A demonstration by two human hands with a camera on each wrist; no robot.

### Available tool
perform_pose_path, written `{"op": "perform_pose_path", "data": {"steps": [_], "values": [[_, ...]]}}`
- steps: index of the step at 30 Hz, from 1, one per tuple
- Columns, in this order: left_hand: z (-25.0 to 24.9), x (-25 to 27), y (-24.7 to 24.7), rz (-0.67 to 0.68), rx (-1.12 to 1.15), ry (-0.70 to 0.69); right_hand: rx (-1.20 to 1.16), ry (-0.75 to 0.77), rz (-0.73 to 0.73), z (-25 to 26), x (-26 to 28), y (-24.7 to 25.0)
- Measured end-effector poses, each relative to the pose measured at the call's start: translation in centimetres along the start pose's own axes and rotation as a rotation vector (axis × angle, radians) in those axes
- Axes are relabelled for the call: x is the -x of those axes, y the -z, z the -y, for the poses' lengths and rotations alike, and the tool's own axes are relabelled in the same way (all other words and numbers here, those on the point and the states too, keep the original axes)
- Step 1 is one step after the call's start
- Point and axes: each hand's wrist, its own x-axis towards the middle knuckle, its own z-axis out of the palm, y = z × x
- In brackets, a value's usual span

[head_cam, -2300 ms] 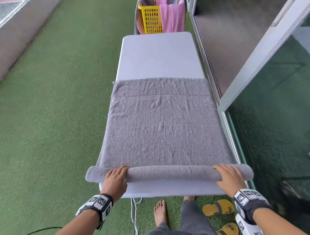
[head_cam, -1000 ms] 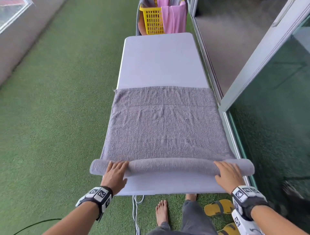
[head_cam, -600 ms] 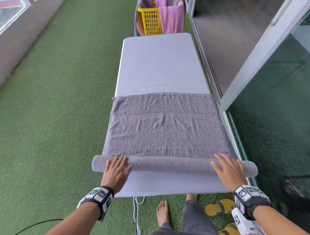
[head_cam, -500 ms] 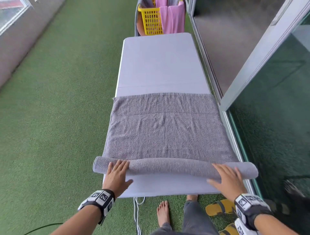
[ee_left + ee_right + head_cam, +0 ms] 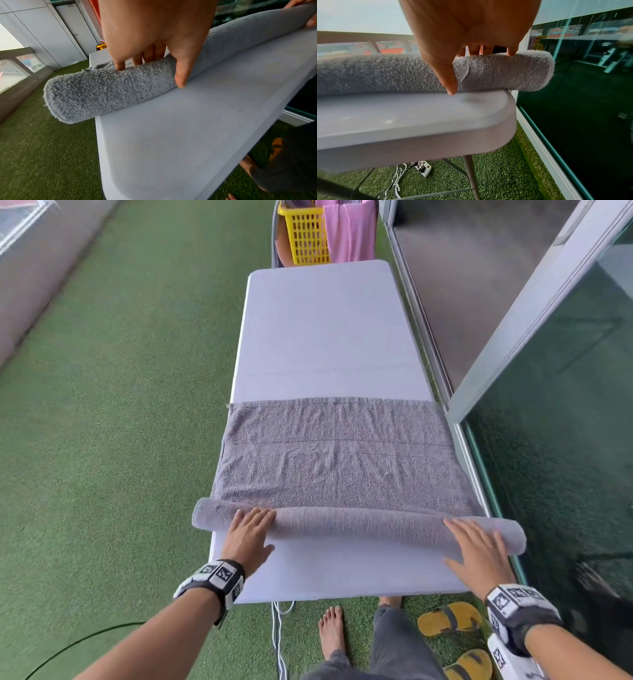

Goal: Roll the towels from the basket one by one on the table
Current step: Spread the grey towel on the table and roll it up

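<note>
A grey towel (image 5: 335, 460) lies flat across the near half of the white table (image 5: 329, 337), its near end wound into a long roll (image 5: 359, 525). My left hand (image 5: 248, 530) rests flat on the roll's left part, fingers straight over the top and thumb at the front (image 5: 180, 81). My right hand (image 5: 476, 546) lies the same way on the right part, thumb down by the tabletop (image 5: 452, 88). Both ends of the roll (image 5: 77, 94) (image 5: 530, 70) stick out past the table's sides. A yellow basket (image 5: 306, 234) with a pink towel (image 5: 349, 231) stands beyond the far end.
A glass wall with a metal frame (image 5: 534, 313) runs close along the table's right side. Green turf (image 5: 120, 405) spreads to the left. Below the near edge are my bare foot (image 5: 330, 631), yellow sandals (image 5: 452, 616) and a white cable (image 5: 279, 642) with a power strip (image 5: 423, 168).
The roll has grown thicker and moved away from me, while the towel's far edge has slid toward me. Both hands have kept rolling it, palms on top.
</note>
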Motion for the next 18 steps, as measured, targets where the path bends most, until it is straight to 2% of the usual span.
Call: {"op": "perform_pose_path", "data": {"steps": [3, 7, 11, 14, 18], "values": [[0.4, 0.2, 0.0, -0.140, 0.014, -0.001, -0.041, -0.033, -0.081, 0.5, -0.2, -0.4], [2.1, 2.0, 0.1, -0.179, 0.035, 0.067, -0.114, 0.017, -0.151, 3.2, -1.5, -0.7], [4.5, 5.8, -1.0, -0.187, 0.078, 0.201, -0.120, 0.135, -0.111, 5.9, -1.4, -1.1], [4.2, 7.8, -2.0, -0.184, 0.121, 0.231, -0.088, 0.203, -0.104, 4.8, -1.1, -1.2], [1.1, 8.1, -3.5, -0.197, 0.158, 0.188, -0.076, 0.164, -0.057, 1.2, 0.0, -0.5]]}}
